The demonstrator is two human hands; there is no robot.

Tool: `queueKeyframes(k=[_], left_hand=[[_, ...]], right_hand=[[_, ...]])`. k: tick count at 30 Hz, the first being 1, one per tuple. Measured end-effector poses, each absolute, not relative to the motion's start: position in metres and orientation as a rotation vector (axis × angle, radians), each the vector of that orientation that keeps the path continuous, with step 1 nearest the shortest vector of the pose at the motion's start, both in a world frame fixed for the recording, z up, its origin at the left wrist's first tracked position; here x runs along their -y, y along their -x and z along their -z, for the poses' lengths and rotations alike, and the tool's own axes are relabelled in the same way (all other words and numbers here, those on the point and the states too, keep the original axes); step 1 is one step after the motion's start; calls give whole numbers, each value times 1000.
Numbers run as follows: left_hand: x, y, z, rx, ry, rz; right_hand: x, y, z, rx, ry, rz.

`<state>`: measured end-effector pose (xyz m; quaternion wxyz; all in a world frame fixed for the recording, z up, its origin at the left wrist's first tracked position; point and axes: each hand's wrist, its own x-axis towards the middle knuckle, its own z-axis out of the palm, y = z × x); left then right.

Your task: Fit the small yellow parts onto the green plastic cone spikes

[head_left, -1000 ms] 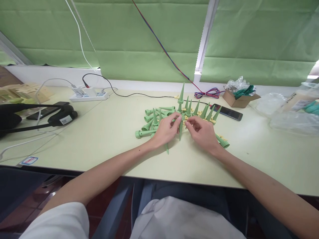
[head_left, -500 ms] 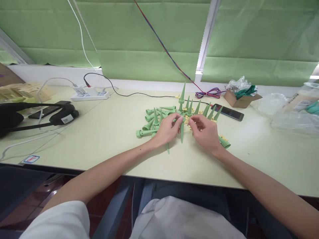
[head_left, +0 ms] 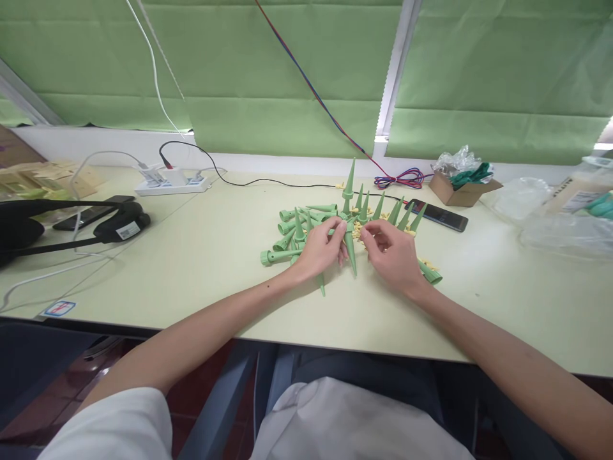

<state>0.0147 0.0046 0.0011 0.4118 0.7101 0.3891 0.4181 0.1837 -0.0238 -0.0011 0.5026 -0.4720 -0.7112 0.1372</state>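
A heap of green plastic cone spikes (head_left: 306,225) lies mid-table, some upright (head_left: 349,180), some on their sides. Small yellow pieces (head_left: 357,232) are scattered among them. My left hand (head_left: 320,248) pinches the wide end of one green spike (head_left: 351,250), whose tip points down toward me. My right hand (head_left: 393,255) is beside it, fingers curled in a pinch close to that spike's top; what it holds is too small to make out. Another spike (head_left: 321,285) pokes out under my left wrist.
A black phone (head_left: 439,216) and a small cardboard box (head_left: 461,188) sit at the right rear, clear plastic bags (head_left: 560,223) farther right. A white power strip (head_left: 171,185) with cables and a black strap device (head_left: 67,223) lie at the left. Red-blue wire (head_left: 401,180) coils behind the heap.
The held spike has tilted a little, its tip swinging slightly right. My right fingers have closed in nearer its top. Both arms stay in place.
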Motion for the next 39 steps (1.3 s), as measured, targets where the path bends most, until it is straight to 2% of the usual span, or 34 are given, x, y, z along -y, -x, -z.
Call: queueKeyframes(k=[17,39], left_hand=[[-12,-19,4,-882,-1487,-1132],[-4,-15,-2,-996,-1802,-1108]], right_hand=[[21,-184,2,1760,1139,-372],[20,-186,0,1787,1152,-453]])
